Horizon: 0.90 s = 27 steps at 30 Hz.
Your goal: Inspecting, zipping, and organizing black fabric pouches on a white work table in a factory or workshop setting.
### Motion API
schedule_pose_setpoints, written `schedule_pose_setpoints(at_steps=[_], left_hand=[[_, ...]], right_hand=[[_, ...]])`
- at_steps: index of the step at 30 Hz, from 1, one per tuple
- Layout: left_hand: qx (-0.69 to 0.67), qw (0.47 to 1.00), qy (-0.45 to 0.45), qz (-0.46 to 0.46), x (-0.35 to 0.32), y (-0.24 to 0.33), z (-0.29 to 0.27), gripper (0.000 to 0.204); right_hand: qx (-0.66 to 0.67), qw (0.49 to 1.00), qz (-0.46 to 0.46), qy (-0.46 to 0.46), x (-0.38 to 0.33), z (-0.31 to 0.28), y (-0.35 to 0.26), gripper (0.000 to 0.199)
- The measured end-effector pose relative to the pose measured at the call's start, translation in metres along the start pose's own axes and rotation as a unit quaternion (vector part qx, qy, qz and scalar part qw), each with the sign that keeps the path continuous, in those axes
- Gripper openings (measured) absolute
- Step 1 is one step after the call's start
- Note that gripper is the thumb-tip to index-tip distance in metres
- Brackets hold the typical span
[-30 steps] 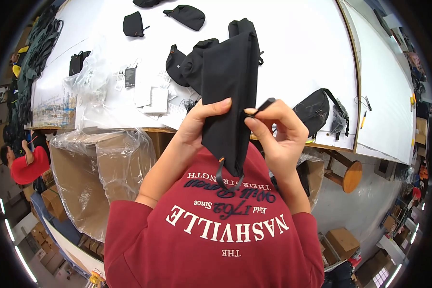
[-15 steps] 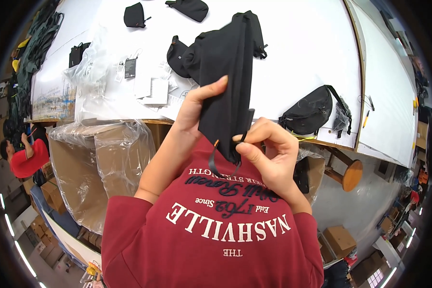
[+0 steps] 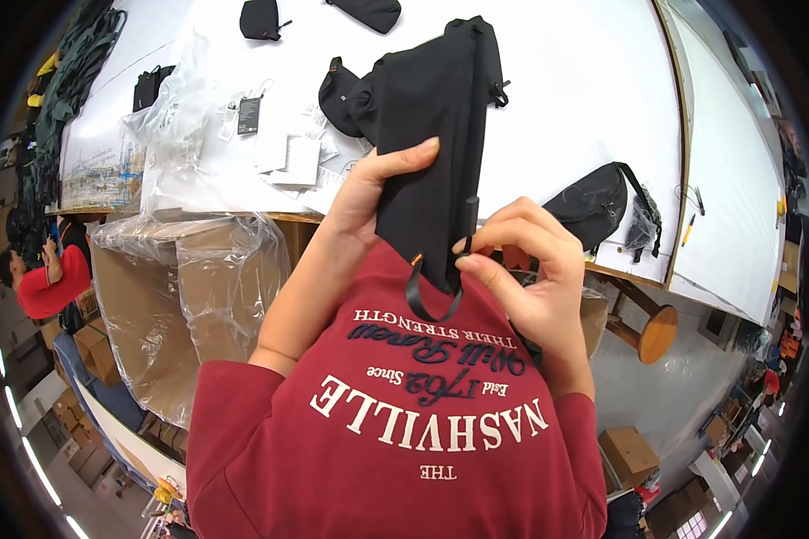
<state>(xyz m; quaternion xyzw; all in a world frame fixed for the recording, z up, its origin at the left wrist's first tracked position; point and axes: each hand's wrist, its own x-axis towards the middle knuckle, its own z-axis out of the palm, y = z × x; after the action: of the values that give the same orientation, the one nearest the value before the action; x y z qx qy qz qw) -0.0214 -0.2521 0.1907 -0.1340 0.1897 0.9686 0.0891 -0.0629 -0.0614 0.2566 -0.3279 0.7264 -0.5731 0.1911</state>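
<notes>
A long black fabric pouch [image 3: 422,117] is held up in front of my chest, above the table's near edge. My left hand [image 3: 373,193] grips it from the left, thumb lying across its front and the other fingers hidden behind. At its lower right corner my right hand [image 3: 521,251] pinches a black zipper pull [image 3: 470,216] between thumb and forefinger. A black ribbon loop [image 3: 422,305] hangs from the pouch's lower end, near a small orange tab [image 3: 416,260]. Other black fabric pieces [image 3: 340,99] lie behind the pouch on the white table [image 3: 566,90].
A black waist bag [image 3: 591,205] lies at the table's right edge. Paper tags [image 3: 292,162] and clear plastic [image 3: 175,135] cover the left part. Below stands a plastic-lined cardboard box [image 3: 144,296]; a wooden stool [image 3: 658,332] is at right. Another person in red [image 3: 56,286] is far left.
The pouch has turned slightly, and its ribbon loop now hangs more openly. My right hand has shifted a little to the right, still pinching at the zipper end.
</notes>
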Motion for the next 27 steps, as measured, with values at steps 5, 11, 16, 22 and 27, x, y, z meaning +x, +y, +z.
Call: schedule_pose_setpoints(at_steps=[5, 11, 16, 22, 27], left_hand=[[-0.038, 0.999, 0.012, -0.03, 0.002, -0.008, 0.0, 0.026], [-0.077, 0.997, 0.005, -0.011, 0.008, -0.002, -0.008, 0.024], [-0.036, 0.999, 0.031, -0.006, 0.01, -0.003, -0.006, 0.029], [-0.023, 0.999, 0.043, 0.011, 0.01, 0.003, 0.002, 0.029], [-0.023, 1.0, 0.009, 0.008, 0.015, 0.009, -0.003, 0.027]], right_hand=[[0.043, 0.998, -0.009, 0.034, 0.003, 0.005, 0.007, 0.011], [0.108, 0.994, 0.008, -0.012, -0.004, 0.011, 0.009, 0.008], [0.078, 0.996, 0.036, -0.017, -0.003, 0.007, 0.007, 0.008], [0.112, 0.993, 0.012, 0.039, 0.006, 0.018, 0.009, 0.008], [0.103, 0.994, 0.022, 0.013, 0.007, 0.012, 0.011, 0.008]])
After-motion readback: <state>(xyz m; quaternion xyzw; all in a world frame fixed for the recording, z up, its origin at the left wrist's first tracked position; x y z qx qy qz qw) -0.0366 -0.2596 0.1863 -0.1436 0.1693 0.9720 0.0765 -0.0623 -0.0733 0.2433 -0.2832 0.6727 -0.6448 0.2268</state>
